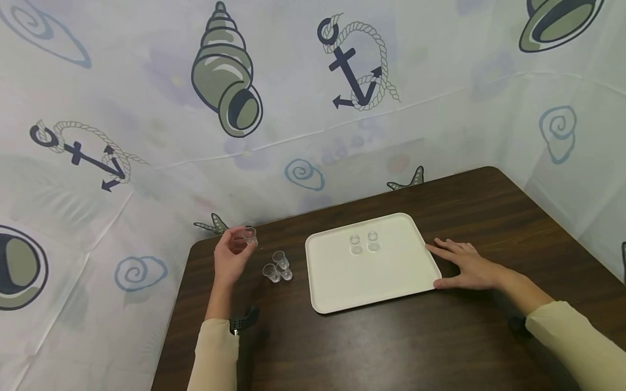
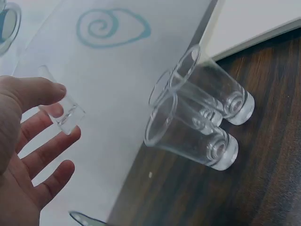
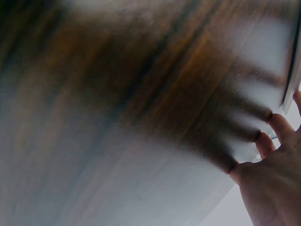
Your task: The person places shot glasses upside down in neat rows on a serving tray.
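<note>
My left hand (image 1: 232, 257) pinches a clear shot glass (image 1: 250, 235) between thumb and fingers, raised over the table's far left part. In the left wrist view that shot glass (image 2: 67, 113) tilts in the fingers. Just right of the hand, three more shot glasses (image 2: 193, 134) stand upright in a tight cluster on the wood. Two shot glasses (image 1: 373, 239) stand side by side on the white tray (image 1: 342, 293), toward its far edge. At the tray's right edge rests my right hand (image 1: 469, 267), fingers spread and straight, with thumb and index touching the rim.
The dark wooden table (image 1: 391, 347) carries the tray near its middle. Behind it hangs a white curtain (image 1: 293, 70) printed with shells and anchors, close to the table's far and left edges. A black strap (image 1: 244, 319) sits at the left wrist.
</note>
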The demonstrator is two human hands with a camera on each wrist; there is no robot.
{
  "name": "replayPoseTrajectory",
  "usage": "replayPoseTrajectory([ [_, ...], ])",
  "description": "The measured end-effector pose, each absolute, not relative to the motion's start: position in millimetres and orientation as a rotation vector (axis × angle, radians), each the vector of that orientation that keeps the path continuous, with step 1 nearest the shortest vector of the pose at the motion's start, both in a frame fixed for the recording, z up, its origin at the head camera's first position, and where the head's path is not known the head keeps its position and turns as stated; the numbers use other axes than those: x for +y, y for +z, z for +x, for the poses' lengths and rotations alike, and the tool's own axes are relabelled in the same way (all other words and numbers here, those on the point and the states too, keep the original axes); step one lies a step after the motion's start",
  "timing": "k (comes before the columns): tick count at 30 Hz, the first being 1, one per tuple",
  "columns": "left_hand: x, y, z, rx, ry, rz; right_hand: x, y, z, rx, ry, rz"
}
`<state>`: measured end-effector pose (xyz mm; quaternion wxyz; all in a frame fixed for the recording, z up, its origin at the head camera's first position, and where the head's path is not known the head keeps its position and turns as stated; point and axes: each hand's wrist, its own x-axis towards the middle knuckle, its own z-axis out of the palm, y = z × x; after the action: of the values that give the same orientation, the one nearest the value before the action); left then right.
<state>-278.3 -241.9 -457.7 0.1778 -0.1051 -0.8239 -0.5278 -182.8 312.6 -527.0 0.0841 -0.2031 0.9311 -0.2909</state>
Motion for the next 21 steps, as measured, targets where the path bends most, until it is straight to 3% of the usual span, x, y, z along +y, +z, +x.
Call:
replayPoseTrajectory([
  [21, -164.8, -442.4, -298.6, -2.659, -0.611, -0.813, 311.3, -528.5, -182.7, 2.797, -0.864, -0.616],
])
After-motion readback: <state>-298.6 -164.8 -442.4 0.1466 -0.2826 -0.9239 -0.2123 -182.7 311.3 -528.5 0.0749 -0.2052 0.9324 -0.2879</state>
